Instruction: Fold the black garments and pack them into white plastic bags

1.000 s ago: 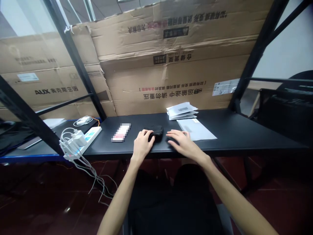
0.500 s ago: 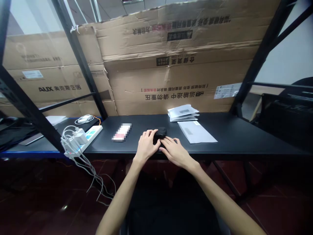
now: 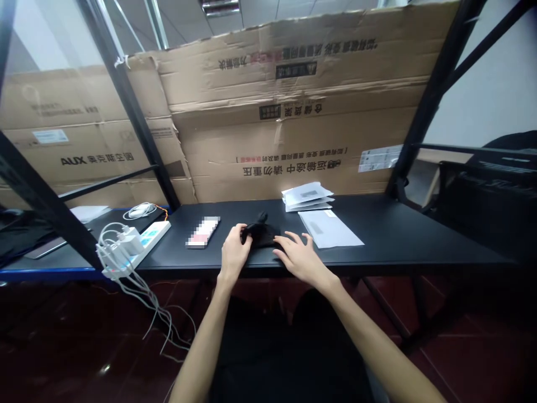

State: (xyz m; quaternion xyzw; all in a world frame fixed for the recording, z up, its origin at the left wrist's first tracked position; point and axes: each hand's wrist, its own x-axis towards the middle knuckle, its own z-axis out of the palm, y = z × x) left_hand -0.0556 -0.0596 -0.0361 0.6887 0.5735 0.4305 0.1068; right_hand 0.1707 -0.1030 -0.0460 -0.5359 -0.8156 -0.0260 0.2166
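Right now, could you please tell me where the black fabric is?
In the head view, the black fabric lies on the black desk between the left hand and right hand.

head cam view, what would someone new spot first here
The big brown corrugated cardboard sheets, printed upside down, fill the space behind the long black desk. Near the desk's front edge, a crumpled black fabric item lies between the person's bare left hand and right hand. Further left, a white power strip sits on the desk, with white cables trailing over its edge.
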